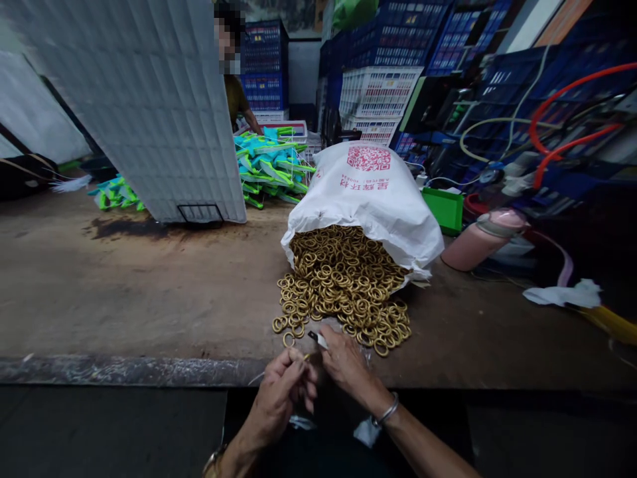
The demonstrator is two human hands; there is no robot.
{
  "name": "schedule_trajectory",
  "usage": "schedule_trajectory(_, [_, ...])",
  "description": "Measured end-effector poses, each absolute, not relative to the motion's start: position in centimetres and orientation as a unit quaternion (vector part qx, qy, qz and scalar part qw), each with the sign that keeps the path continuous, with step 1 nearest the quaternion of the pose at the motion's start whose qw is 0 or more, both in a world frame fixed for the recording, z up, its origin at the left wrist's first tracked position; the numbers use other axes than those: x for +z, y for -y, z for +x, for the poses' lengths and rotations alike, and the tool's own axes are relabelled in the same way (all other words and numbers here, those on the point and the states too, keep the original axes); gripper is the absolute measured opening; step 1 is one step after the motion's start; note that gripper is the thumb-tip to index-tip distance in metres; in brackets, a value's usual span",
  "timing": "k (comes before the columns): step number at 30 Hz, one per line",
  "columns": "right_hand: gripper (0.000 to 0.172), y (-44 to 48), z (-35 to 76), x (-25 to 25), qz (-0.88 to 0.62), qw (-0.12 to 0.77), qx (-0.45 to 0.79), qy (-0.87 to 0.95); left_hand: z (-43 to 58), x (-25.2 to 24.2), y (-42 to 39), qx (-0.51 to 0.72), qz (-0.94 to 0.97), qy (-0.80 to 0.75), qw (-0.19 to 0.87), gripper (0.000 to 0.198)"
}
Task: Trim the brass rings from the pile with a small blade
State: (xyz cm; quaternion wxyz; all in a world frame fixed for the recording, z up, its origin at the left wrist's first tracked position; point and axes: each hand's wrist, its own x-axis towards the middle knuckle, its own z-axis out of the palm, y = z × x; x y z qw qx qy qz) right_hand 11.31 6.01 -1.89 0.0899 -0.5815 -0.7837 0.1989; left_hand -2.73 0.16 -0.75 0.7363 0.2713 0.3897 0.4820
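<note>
Brass-coloured rings (343, 285) spill from the mouth of a white printed sack (358, 192) onto the brown table. At the table's front edge, my left hand (288, 382) pinches a ring, of which only a small yellowish part shows; a thin white strand sticks out on its left. Just right of it, my right hand (346, 362) is closed on a small tool (318, 339) with a white body and dark tip, close to the nearest rings. Its exact kind is unclear.
Behind the table's (149, 292) left part stands a tall grey ribbed panel (164, 113). Teal and green pieces (271, 162) lie beside it, near a person. A pink bottle (482, 239), a green tray (442, 210) and orange hoses (547, 159) are at the right. Crates (381, 93) are stacked behind.
</note>
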Motion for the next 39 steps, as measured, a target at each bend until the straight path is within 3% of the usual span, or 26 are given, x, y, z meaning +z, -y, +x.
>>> schedule_trajectory(5, [0.032,-6.3,9.2,-2.1,-0.546,0.148,0.203,0.799,-4.6,-0.7,-0.4,0.531,0.208,-0.400,0.717,0.020])
schedule_trajectory(12, [0.028,-6.6,7.9,-1.9,-0.544,0.096,0.172,0.816,-6.2,-1.0,-0.7,0.538,0.126,-0.355,0.754,0.020])
schedule_trajectory(16, [0.031,-6.8,8.2,-2.1,-0.561,0.117,0.190,0.797,-5.9,-1.3,-1.0,0.531,0.088,-0.364,0.760,0.021])
schedule_trajectory(20, [0.009,-7.2,9.0,-2.2,-0.579,0.254,0.321,0.706,-4.6,-1.5,-1.6,0.537,0.163,-0.414,0.716,0.021])
schedule_trajectory(23, [0.018,-6.9,9.7,-1.4,-0.562,0.331,0.516,0.555,-3.4,-1.8,-2.2,0.537,0.265,-0.478,0.643,0.021])
schedule_trajectory(27, [0.023,-6.0,10.5,0.3,-0.495,0.358,0.700,0.370,-2.4,-2.4,-2.7,0.553,0.416,-0.524,0.497,0.016])
schedule_trajectory(30, [0.028,-5.6,11.1,0.9,-0.476,0.352,0.745,0.306,-2.4,-2.7,-2.9,0.535,0.532,-0.483,0.443,0.021])
schedule_trajectory(35, [0.029,-5.3,11.4,0.8,-0.485,0.317,0.779,0.242,-2.9,-2.5,-3.2,0.502,0.587,-0.444,0.454,0.024])
schedule_trajectory(39, [0.024,-4.9,11.3,0.1,-0.525,0.284,0.732,0.329,-2.9,-1.8,-3.3,0.491,0.555,-0.470,0.479,0.014])
